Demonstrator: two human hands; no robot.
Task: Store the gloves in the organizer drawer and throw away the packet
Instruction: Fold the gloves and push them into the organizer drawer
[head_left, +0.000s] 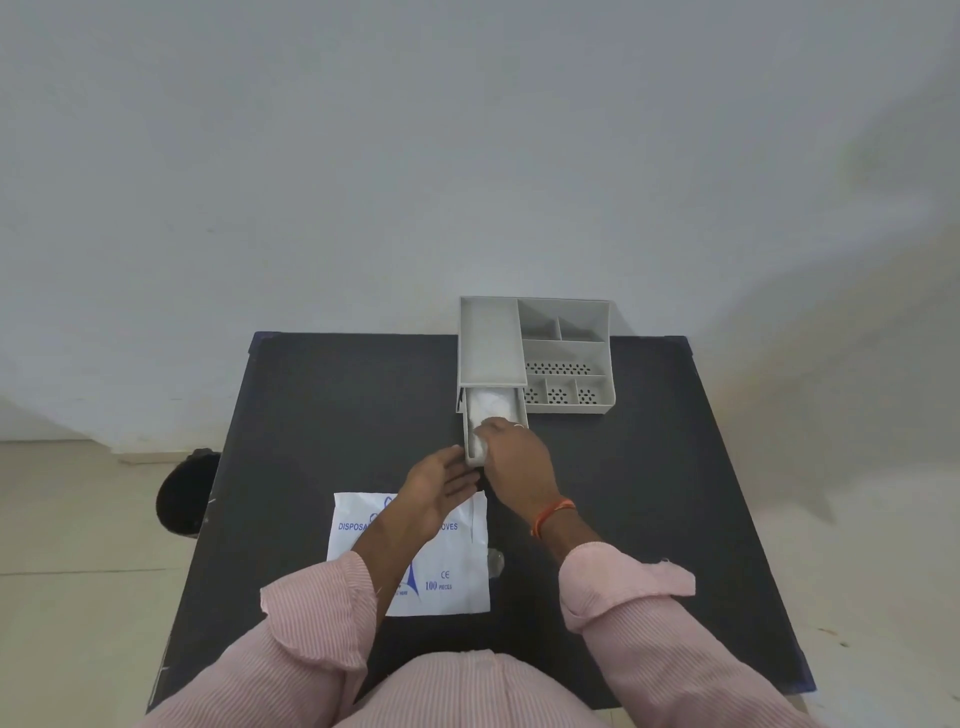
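Observation:
A grey desk organizer (563, 353) stands at the far middle of the black table (322, 415). Its drawer (470, 415) is pulled out toward me, and white crumpled gloves (493, 401) lie inside it. My right hand (517, 457) rests over the front of the drawer, fingers pressed on the gloves. Just left of the drawer front, my left hand (441, 486) hovers open with the palm up and touches nothing I can see. A flat white packet (447, 566) with blue print lies on the table under my left forearm.
A black round bin (184, 493) stands on the floor beside the table's left edge. A small clear scrap (496, 561) lies just right of the packet. The organizer's other compartments hold nothing. A white wall rises behind the table.

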